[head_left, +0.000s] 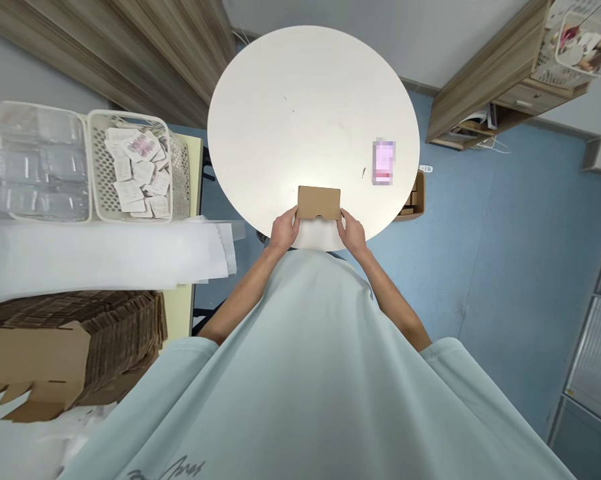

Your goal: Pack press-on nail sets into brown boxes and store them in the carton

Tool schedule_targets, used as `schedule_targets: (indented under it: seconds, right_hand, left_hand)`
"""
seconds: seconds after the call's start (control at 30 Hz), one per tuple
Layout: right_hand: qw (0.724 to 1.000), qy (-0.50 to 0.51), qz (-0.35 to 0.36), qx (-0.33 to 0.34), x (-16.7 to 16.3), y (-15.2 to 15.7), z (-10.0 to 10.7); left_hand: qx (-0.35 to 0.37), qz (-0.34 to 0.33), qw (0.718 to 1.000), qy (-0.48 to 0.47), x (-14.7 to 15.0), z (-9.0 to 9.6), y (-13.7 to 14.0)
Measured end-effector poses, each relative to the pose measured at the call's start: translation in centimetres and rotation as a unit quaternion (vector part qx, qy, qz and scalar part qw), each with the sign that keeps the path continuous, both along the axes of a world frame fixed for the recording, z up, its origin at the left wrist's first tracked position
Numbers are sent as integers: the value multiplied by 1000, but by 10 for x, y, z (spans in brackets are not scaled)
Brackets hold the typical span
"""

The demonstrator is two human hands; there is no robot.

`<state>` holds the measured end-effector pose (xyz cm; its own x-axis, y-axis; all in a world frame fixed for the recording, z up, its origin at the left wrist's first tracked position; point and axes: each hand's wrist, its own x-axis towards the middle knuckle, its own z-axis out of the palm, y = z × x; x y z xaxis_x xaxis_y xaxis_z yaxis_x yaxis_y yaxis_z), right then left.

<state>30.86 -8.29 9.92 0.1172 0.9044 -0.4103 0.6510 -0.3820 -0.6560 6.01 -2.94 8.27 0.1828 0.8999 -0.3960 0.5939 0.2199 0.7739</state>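
LH (pixel 284 230), RH (pixel 353 233) hold box (pixel 319 201); shirt script (pixel 180 469) illeg.

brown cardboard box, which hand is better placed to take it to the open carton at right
Probably the right hand: it holds the right end of the small brown cardboard box, nearer the open brown cardboard carton beside the round white table; the left hand holds the opposite end.

From a distance I saw the left hand (pixel 284 231) and right hand (pixel 352 233), which held one cardboard box (pixel 319 202) over the white round table (pixel 305 87).
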Motion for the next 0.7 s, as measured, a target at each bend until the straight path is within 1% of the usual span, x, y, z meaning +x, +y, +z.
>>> schedule_targets:
  seconds: [0.13,0.27,0.37,0.47,0.53,0.6,0.7]
  right_hand:
    - [997,-36,13,-63,-4,-3,-6]
    - [995,-40,-3,-88,-8,-7,-18]
    - [994,-27,-14,-103,-10,-8,-26]
    - [994,17,-23,-106,-10,-7,-35]
    - [992,62,-49,-94,-9,-6,-42]
    - [988,97,-92,-75,-9,-8,-51]
    - [980,110,-155,-58,-9,-11,-67]
  left_hand:
    - [-34,-14,998,56,1,-12,-6]
    - [-55,6,996,64,4,-20,-12]
    - [-75,21,995,55,7,-21,-14]
    - [-86,11,994,62,8,-23,-14]
    - [-78,2,994,72,9,-25,-15]
    - [-71,1,993,90,11,-28,-15]
    - [-80,10,989,123,15,-32,-16]
